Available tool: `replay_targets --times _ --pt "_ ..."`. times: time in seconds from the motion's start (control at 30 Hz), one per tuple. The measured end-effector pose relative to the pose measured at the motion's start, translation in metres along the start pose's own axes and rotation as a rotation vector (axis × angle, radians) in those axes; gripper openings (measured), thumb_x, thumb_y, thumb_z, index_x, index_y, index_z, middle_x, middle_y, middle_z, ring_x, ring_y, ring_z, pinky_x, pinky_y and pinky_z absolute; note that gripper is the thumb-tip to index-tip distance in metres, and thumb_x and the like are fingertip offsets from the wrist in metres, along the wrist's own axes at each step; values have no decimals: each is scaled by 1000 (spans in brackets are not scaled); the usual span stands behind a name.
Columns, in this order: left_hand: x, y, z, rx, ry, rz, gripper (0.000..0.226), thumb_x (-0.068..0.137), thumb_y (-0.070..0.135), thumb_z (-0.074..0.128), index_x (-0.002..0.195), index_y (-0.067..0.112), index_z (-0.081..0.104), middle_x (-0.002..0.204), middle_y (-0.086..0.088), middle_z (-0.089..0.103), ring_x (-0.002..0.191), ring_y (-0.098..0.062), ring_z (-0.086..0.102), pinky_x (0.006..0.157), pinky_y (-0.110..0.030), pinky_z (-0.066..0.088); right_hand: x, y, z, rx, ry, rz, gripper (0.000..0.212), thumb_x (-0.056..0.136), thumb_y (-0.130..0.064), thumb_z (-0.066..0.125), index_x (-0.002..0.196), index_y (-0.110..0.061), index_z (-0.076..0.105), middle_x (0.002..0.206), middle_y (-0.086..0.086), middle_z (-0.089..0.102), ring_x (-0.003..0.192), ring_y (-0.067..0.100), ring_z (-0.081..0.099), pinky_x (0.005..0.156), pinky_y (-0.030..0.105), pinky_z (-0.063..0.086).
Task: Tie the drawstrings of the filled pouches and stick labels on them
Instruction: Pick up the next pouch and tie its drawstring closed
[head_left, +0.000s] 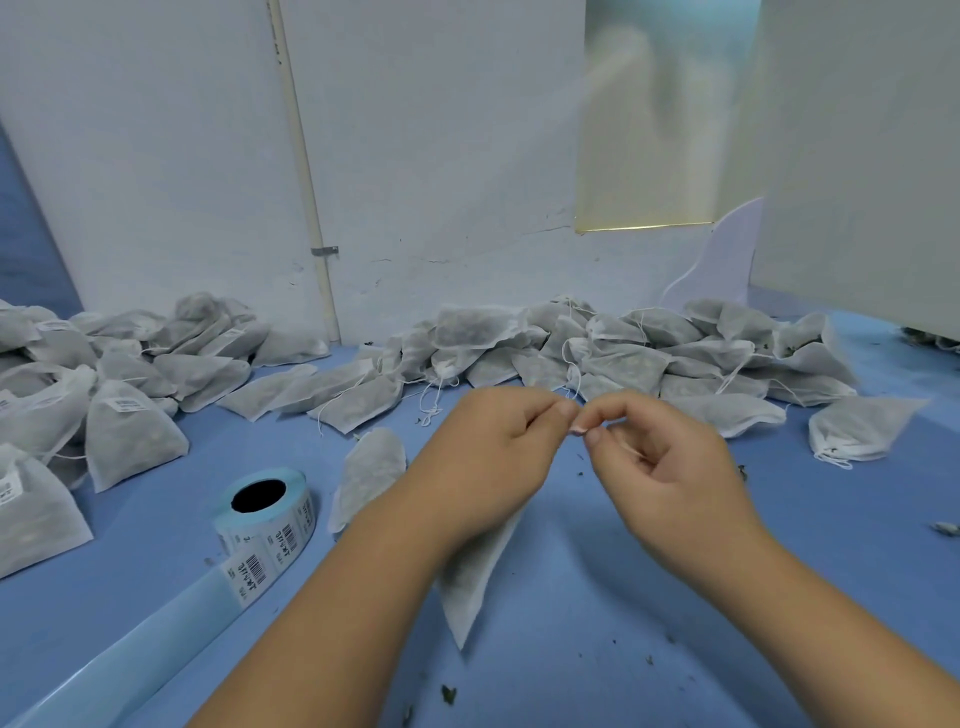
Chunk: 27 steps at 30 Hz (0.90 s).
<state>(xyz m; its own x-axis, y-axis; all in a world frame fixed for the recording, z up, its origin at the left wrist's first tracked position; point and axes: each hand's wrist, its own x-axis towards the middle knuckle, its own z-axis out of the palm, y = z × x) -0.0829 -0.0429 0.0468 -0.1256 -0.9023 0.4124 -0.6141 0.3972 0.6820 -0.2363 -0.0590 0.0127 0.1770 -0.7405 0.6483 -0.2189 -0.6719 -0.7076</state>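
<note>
1. Forearms enter from the bottom edge and meet over the blue table. The left hand and right hand are almost touching at the fingertips.
2. Grip: both hands are closed, fingers curled in, with thumb and forefinger pinched together. A thin white drawstring shows across the right hand's fingers. The left pinch appears to hold the other end, but the cord itself is hidden there. I cannot tell whether a knot has formed.
3. The pouch in work lies under the left wrist, its pointed corner toward the camera. No label is visible on the part that shows.
4. A second pouch lies flat just left of the left hand, also with no label showing.
5. Done so far: the labelled pile at far left, several of its pouches carrying barcode stickers.
6. Left to do: the back pile along the wall, many with loose strings trailing and no stickers visible. By rough count, it is at least as big as the finished heap.
7. The label roll stands near the left forearm, with its backing strip running off toward the lower left. It is within easy reach for the sticker step.
8. Judgement: the tying step is under way on this pouch, with the label to follow. The task looks roughly midway.
9. Dried leaf crumbs are scattered on the table.
</note>
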Motion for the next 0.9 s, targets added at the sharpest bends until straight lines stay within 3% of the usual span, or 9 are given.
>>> replay_targets --times 0.1,0.23,0.33,0.43,0.53,0.67,0.73,0.8,0.9 --pt "-4 0 -1 -50 -41 -22 29 98 30 51 79 30 72 55 17 55 55 2 48 54 -11 35 6 -2 -6 116 150 50 27 91 -1 56 78 -22 64 43 -12 28 40 4 24 40 13 25" --pt "-5 4 6 -60 -132 -21 24 90 25 57 75 28 75 45 14 47 46 -2 41 46 -10 30 7 -1 -10 130 179 127 25 89 -3 59 77 -22 68 47 -1 32 40 7 26 40 13 26" --pt "-4 5 6 -229 -211 -71 29 87 25 55 66 27 74 50 9 46 52 -9 40 50 -18 34 8 6 -9 134 102 243 20 86 -6 62 75 -20 70 53 5 36 46 12 31 45 20 30" --pt "-3 3 5 -517 -265 -209 26 79 27 55 60 20 70 49 4 43 48 -12 36 49 -23 33 8 8 -9 115 -116 356 4 77 -23 69 75 -22 72 63 21 45 52 17 36 52 27 31" --pt "1 -3 2 -864 -319 -360 23 73 22 55 53 14 64 45 3 36 42 -11 31 43 -21 26 8 16 -7 -38 -204 397 9 86 -24 67 79 -26 72 67 -1 63 54 8 54 51 17 41" --pt "5 -14 -1 -1041 -317 -463 18 66 23 53 52 14 60 46 4 33 41 -10 25 46 -24 18 8 23 -5 -376 -181 245 33 86 -14 62 115 -30 61 110 -15 54 94 -4 56 86 19 43" --pt "6 -20 -1 -1064 -314 -505 17 66 23 53 52 15 58 46 5 32 40 -11 24 46 -24 17 7 17 -4 -336 -53 145 31 83 -12 63 106 -33 60 108 -18 52 97 -4 55 85 18 43" --pt "6 -25 0 -1096 -325 -539 17 66 22 53 51 15 56 45 5 30 39 -10 24 42 -22 19 6 10 -2 -180 34 78 25 81 -9 65 86 -34 63 92 -18 58 84 0 58 73 14 44" --pt "6 -30 1 -1135 -362 -561 16 66 21 52 51 15 54 43 5 30 36 -10 27 38 -20 24 2 0 4 58 -13 102 25 83 -4 67 73 -26 67 70 -13 60 63 6 54 58 17 43"
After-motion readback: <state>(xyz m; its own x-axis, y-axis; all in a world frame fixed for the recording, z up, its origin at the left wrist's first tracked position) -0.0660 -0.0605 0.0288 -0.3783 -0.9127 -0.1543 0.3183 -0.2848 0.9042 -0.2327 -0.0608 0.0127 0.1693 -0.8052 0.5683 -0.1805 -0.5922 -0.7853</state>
